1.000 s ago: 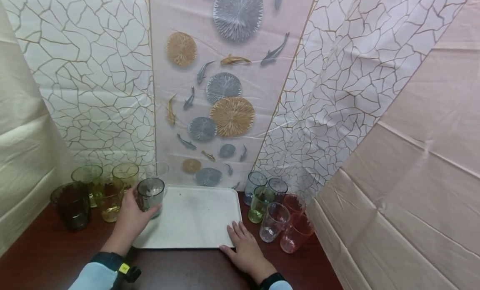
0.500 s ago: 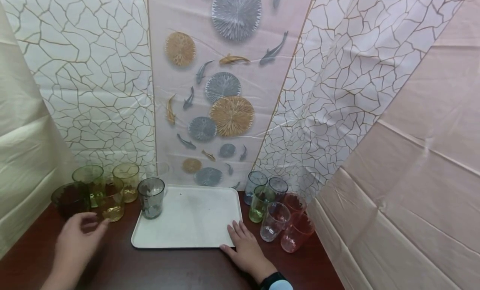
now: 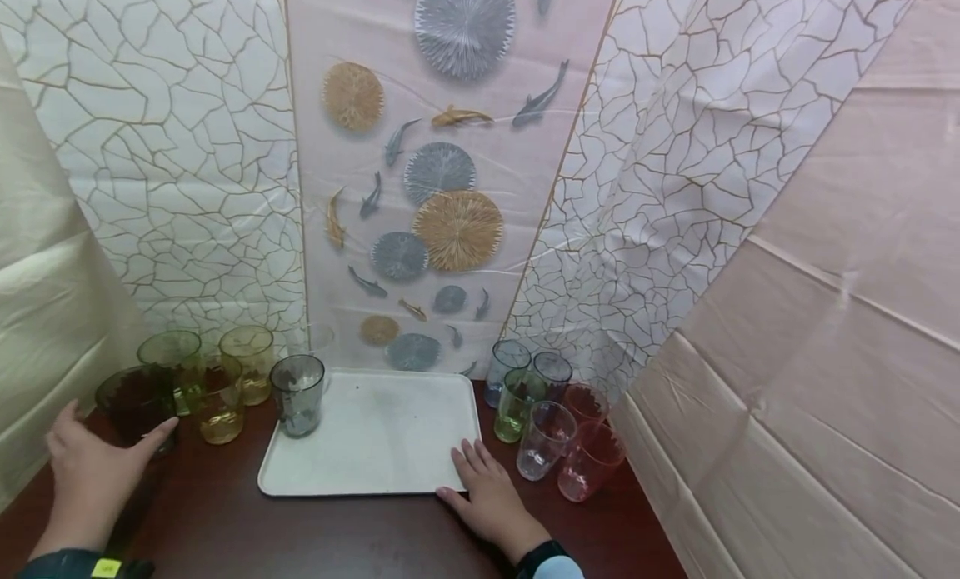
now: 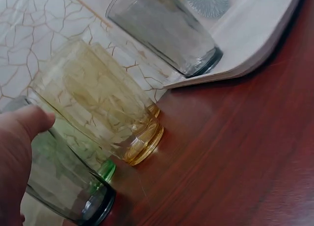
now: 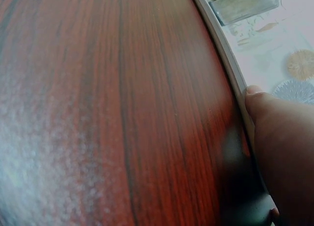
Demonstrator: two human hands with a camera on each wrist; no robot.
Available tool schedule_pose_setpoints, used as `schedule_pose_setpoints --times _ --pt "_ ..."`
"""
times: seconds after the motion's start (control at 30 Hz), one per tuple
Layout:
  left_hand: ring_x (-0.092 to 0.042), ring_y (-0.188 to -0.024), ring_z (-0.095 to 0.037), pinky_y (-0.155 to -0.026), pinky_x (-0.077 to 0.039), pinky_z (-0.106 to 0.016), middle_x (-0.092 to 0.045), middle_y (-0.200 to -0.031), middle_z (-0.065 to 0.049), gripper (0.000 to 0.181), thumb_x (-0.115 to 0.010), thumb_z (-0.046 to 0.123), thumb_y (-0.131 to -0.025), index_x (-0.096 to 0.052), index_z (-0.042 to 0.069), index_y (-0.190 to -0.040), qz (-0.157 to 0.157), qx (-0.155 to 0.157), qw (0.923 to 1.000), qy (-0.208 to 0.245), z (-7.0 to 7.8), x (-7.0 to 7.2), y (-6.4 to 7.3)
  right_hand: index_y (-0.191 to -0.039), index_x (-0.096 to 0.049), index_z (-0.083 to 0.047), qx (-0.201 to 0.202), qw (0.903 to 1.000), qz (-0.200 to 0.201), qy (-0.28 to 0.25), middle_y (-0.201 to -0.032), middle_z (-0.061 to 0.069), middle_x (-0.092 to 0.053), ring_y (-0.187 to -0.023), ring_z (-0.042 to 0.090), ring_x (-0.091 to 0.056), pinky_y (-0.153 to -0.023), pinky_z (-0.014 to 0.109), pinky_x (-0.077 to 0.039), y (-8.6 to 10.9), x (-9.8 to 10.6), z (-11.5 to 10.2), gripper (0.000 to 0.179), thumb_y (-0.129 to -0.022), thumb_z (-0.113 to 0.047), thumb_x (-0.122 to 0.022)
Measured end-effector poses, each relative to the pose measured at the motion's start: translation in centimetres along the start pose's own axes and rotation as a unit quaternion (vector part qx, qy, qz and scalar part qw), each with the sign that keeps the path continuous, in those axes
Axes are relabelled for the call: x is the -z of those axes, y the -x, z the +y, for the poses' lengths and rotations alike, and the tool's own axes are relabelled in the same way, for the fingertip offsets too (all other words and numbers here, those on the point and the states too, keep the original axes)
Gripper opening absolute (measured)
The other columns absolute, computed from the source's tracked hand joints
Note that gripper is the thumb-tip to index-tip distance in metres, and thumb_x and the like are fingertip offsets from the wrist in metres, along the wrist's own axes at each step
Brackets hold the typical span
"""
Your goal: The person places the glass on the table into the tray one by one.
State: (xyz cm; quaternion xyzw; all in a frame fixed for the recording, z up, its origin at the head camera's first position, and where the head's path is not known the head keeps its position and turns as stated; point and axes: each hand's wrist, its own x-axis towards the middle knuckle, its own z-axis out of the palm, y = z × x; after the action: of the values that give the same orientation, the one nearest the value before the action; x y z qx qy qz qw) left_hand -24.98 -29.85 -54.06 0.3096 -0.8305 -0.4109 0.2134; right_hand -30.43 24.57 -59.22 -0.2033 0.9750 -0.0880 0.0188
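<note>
My left hand (image 3: pixel 96 475) is at the dark grey glass (image 3: pixel 135 404) on the far left, its thumb and fingers spread apart. In the left wrist view the thumb (image 4: pixel 34 119) overlaps that glass (image 4: pixel 66 177) near its rim; whether it touches cannot be told, and the other fingers are hidden. A smoky grey glass (image 3: pixel 298 400) stands upright on the left part of the white tray (image 3: pixel 375 454). My right hand (image 3: pixel 491 500) rests with extended fingers on the tray's front right corner; in the right wrist view its thumb (image 5: pixel 262 101) lies against the tray edge (image 5: pixel 225 54).
Amber glasses (image 3: pixel 221 408) and a green glass (image 3: pixel 171 358) stand left of the tray. To its right is a cluster of several glasses: blue, green (image 3: pixel 512 412), clear (image 3: pixel 542 450) and red (image 3: pixel 588 471). Patterned cloth (image 3: pixel 450 146) hangs behind the brown table (image 3: pixel 322 537).
My left hand has let go of the smoky grey glass, leaving it on the tray, and has moved left to the dark grey glass. The right hand has stayed at the tray corner.
</note>
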Motion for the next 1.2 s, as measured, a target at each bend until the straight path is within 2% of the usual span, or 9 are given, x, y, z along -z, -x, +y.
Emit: schedule_pose_setpoints --times 0.13,0.27,0.4,0.6,0.83,1.03,1.2 --pt "-0.009 -0.149 -0.056 -0.113 -0.022 -0.074 0.002 -0.166 -0.036 0.129 -0.075 0.056 -0.088 0.01 -0.001 -0.165 -0.029 -0.019 0.9994 0.003 0.0 -0.5 -1.3 -0.165 -0.036 -0.022 0.0 1.0 -0.001 -0.002 -0.171 0.003 -0.025 -0.157 0.027 -0.012 -0.12 0.059 -0.029 -0.1 0.0 0.0 0.086 -0.1 -0.077 -0.035" --pt "-0.013 -0.147 -0.057 -0.112 -0.023 -0.075 -0.002 -0.166 -0.037 0.123 -0.072 0.056 -0.09 0.006 -0.004 -0.165 -0.044 -0.02 0.9988 0.002 -0.3 -0.8 -1.8 -0.165 -0.037 -0.022 0.001 1.0 0.001 0.0 -0.171 0.003 -0.025 -0.157 0.028 -0.013 -0.12 0.058 -0.029 -0.1 0.0 0.0 0.085 -0.099 -0.078 -0.035" --pt "-0.018 -0.146 -0.057 -0.113 -0.024 -0.073 -0.009 -0.164 -0.04 0.12 -0.071 0.055 -0.091 0.002 -0.006 -0.164 -0.044 -0.003 0.999 -0.002 -0.3 -1.1 -1.8 -0.165 -0.037 -0.023 0.002 1.0 0.002 -0.001 -0.171 0.003 -0.025 -0.157 0.027 -0.013 -0.12 0.058 -0.029 0.0 -0.1 -0.1 0.085 -0.099 -0.078 -0.035" --pt "-0.017 -0.146 -0.057 -0.114 -0.024 -0.072 -0.009 -0.164 -0.04 0.12 -0.071 0.055 -0.091 0.002 -0.007 -0.164 -0.043 0.002 0.9991 -0.001 -0.3 -1.0 -1.7 -0.165 -0.036 -0.023 0.003 1.0 -0.003 0.001 -0.171 0.003 -0.025 -0.157 0.028 -0.013 -0.12 0.06 -0.029 0.1 0.1 -0.1 0.086 -0.099 -0.078 -0.035" --pt "-0.02 -0.144 -0.059 -0.111 -0.026 -0.074 -0.012 -0.162 -0.042 0.124 -0.072 0.059 -0.089 0.001 -0.008 -0.164 -0.037 0.007 0.9993 0.008 -0.4 -0.5 -0.3 -0.165 -0.036 -0.023 0.002 1.0 -0.006 -0.001 -0.171 0.003 -0.024 -0.157 0.027 -0.012 -0.12 0.058 -0.028 0.0 0.2 0.0 0.086 -0.099 -0.078 -0.034" --pt "-0.026 -0.139 -0.062 -0.107 -0.029 -0.076 -0.02 -0.159 -0.044 0.123 -0.076 0.058 -0.086 -0.003 -0.004 -0.165 -0.037 -0.021 0.9989 0.021 0.1 0.2 1.6 -0.165 -0.036 -0.024 -0.001 0.9999 -0.011 -0.003 -0.171 0.002 -0.025 -0.157 0.026 -0.012 -0.12 0.059 -0.028 0.0 0.2 -0.1 0.087 -0.098 -0.079 -0.033" --pt "-0.032 -0.133 -0.063 -0.102 -0.033 -0.075 -0.029 -0.151 -0.047 0.121 -0.076 0.057 -0.086 -0.007 -0.009 -0.162 -0.057 -0.034 0.9974 0.03 1.2 0.1 3.5 -0.165 -0.036 -0.024 -0.005 0.9999 -0.015 -0.001 -0.171 0.002 -0.024 -0.157 0.026 -0.012 -0.121 0.059 -0.028 -0.1 0.2 0.0 0.086 -0.099 -0.079 -0.034"
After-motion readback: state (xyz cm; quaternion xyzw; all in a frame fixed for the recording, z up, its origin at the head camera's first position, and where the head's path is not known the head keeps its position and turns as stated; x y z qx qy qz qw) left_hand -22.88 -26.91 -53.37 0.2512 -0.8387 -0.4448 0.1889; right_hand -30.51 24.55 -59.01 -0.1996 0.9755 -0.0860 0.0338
